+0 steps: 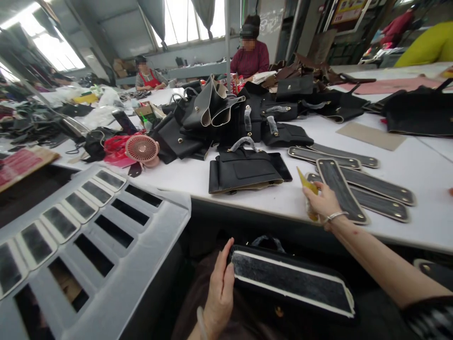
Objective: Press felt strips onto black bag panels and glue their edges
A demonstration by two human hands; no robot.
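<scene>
A black handbag [290, 278] rests on my lap with its long bottom facing up. A band of white, like glue or bare edging, runs around that bottom panel. My left hand [221, 288] grips the bag's left end, thumb on the near side. Over the table's front edge, my right hand [323, 203] is closed around a yellow pointed tool [307, 181], its tip up; its exact kind is unclear. Just right of that hand lies a black strip with pale edges and metal studs [341, 189], on several similar strips [378, 184].
A folded black bag [247, 170] lies on the white table [198, 182], before a heap of black bags [201, 113]. A pink fan [142, 150] stands left. Pale-edged panels [60, 222] line a grey slotted rack [148, 241]. People [249, 59] sit across the table.
</scene>
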